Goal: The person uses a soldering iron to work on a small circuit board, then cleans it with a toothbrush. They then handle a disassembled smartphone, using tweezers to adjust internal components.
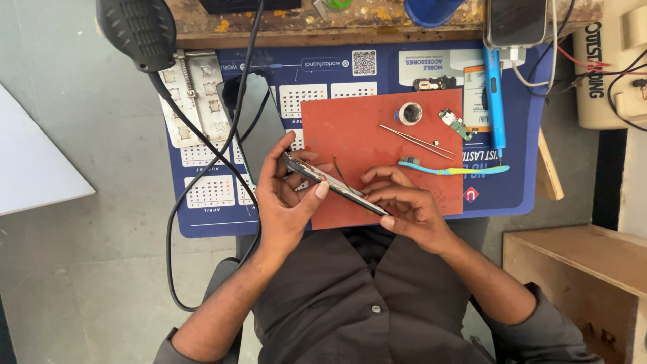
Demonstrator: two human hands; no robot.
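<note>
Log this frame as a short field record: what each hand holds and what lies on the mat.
left hand: grips one end of the phone, held edge-on
right hand: pinches the phone's other end
surface: red mat on a blue mat
on red mat: tweezers, toothbrush, small circuit board

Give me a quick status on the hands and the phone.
Left hand and right hand both grip the phone frame, held edge-on over the red mat. Tweezers and toothbrush lie clear, beyond it.
</note>
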